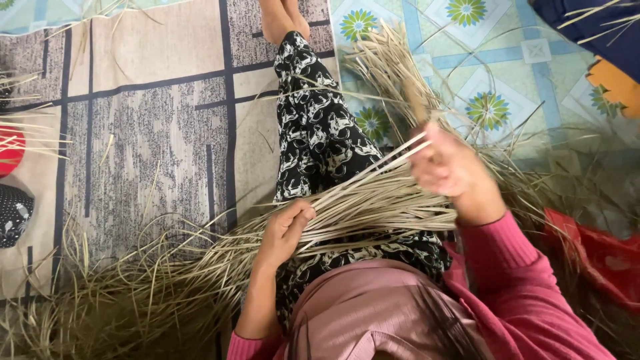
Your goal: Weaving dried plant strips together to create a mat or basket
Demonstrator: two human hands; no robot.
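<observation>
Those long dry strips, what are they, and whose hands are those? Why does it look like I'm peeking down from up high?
The camera sits on a person's head and looks down, so you see their own lap and legs stretched out on a patterned floor mat. The left hand grips a bundle of pale dry strips, like grass or split leaves, lying across the lap. The right hand, a bit blurred, grips some of those strips higher up. More loose strips lie piled on the mat beside the person. I cannot tell exactly what plant they are.
</observation>
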